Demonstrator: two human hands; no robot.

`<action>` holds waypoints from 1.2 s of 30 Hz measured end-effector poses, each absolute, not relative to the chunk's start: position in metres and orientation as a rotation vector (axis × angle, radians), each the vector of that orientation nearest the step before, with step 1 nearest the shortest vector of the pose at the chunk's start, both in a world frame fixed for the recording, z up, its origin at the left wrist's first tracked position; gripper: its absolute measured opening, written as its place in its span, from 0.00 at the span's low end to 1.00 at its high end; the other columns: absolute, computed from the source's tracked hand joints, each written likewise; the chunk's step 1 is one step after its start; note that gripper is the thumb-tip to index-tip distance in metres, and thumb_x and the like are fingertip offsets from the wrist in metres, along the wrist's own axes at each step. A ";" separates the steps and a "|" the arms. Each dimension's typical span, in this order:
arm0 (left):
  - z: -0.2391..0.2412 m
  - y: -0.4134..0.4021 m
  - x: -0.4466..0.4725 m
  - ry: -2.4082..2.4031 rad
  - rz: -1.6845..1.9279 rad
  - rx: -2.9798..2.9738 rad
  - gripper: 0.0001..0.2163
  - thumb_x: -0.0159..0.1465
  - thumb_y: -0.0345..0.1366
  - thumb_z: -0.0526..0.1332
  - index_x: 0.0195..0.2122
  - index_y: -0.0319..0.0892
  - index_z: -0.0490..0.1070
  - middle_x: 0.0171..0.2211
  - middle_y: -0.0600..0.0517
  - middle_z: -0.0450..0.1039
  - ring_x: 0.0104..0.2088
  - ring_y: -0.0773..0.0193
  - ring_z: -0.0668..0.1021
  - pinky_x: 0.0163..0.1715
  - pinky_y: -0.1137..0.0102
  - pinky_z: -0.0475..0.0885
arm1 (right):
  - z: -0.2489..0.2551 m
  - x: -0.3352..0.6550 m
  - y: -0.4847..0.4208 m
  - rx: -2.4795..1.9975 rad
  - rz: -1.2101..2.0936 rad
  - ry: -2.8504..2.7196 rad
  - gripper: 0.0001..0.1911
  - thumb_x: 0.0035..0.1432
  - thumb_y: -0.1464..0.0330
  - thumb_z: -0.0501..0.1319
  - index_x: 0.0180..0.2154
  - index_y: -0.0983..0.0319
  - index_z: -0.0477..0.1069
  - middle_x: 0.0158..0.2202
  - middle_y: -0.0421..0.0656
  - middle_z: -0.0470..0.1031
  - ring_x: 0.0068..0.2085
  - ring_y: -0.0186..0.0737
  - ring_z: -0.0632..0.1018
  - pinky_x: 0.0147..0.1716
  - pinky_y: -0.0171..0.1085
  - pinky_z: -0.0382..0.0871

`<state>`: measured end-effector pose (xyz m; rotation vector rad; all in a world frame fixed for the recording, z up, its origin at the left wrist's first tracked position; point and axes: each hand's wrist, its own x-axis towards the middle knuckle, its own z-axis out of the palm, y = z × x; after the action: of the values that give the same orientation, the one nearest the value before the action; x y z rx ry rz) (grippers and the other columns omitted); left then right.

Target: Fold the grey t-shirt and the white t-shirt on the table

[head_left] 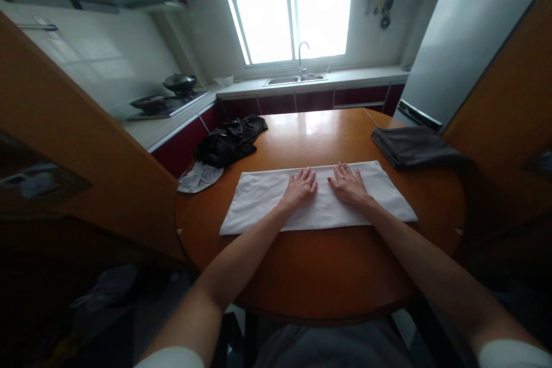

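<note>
A white cloth (259,201), folded into a wide rectangle, lies flat on the round wooden table (328,276) in front of me. My left hand (301,187) rests palm down on it just left of its middle, fingers stretched out. Palm down too, my right hand (348,185) presses on the cloth right of its middle, with its fingers spread. A narrow strip of cloth shows between the two hands. Neither hand grips anything. What the cloth is exactly, I cannot tell.
A folded dark grey cloth (414,148) lies at the table's right. Crumpled black fabric (230,141) and a whitish translucent bag (200,177) lie at the left edge. Beyond are a stove with pans (179,83), a sink (295,79) and a fridge (470,29).
</note>
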<state>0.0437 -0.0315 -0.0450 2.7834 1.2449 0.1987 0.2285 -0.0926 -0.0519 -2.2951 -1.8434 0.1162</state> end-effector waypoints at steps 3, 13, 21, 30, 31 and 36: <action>-0.045 -0.030 0.040 1.236 0.186 2.751 0.27 0.74 0.45 0.44 0.72 0.43 0.54 0.74 0.47 0.47 0.73 0.49 0.51 0.70 0.49 0.48 | -0.057 0.243 -0.092 -2.356 0.100 -1.801 0.36 0.72 0.54 0.37 0.73 0.66 0.46 0.75 0.50 0.42 0.74 0.45 0.45 0.70 0.57 0.37; -0.042 0.013 -0.095 1.753 0.170 2.590 0.29 0.75 0.50 0.39 0.73 0.45 0.50 0.74 0.46 0.46 0.73 0.49 0.49 0.69 0.45 0.45 | -0.071 0.275 -0.091 -2.418 0.054 -1.742 0.35 0.72 0.54 0.35 0.72 0.64 0.49 0.75 0.48 0.43 0.74 0.46 0.46 0.70 0.59 0.38; -0.034 0.021 -0.131 1.907 0.138 2.433 0.31 0.74 0.53 0.37 0.74 0.45 0.47 0.75 0.44 0.42 0.73 0.45 0.49 0.67 0.39 0.48 | -0.075 0.272 -0.090 -2.413 -0.003 -1.720 0.34 0.72 0.56 0.36 0.72 0.64 0.49 0.75 0.50 0.44 0.74 0.47 0.46 0.70 0.58 0.38; -0.008 -0.025 -0.010 1.438 0.251 2.744 0.28 0.75 0.51 0.41 0.72 0.47 0.54 0.74 0.46 0.48 0.73 0.49 0.51 0.68 0.43 0.48 | -0.072 0.270 -0.089 -2.411 -0.011 -1.696 0.34 0.72 0.56 0.38 0.72 0.64 0.50 0.75 0.50 0.45 0.74 0.46 0.47 0.69 0.57 0.38; -0.011 -0.029 0.005 1.374 0.253 2.762 0.28 0.75 0.52 0.42 0.72 0.47 0.54 0.73 0.47 0.48 0.73 0.49 0.51 0.69 0.44 0.48 | -0.071 0.269 -0.089 -2.414 -0.002 -1.697 0.33 0.72 0.56 0.38 0.72 0.63 0.50 0.75 0.50 0.45 0.74 0.46 0.47 0.69 0.57 0.39; -0.038 -0.035 0.041 1.286 0.214 2.781 0.29 0.74 0.52 0.43 0.72 0.44 0.54 0.73 0.44 0.48 0.73 0.48 0.51 0.68 0.44 0.49 | -0.064 0.269 -0.089 -2.415 0.057 -1.691 0.34 0.72 0.55 0.40 0.72 0.63 0.51 0.75 0.51 0.45 0.74 0.46 0.48 0.69 0.57 0.39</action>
<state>0.0406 -0.0355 -0.0375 2.7808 1.2857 0.2143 0.2686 -0.0889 -0.0638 -2.4146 -1.6909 0.0566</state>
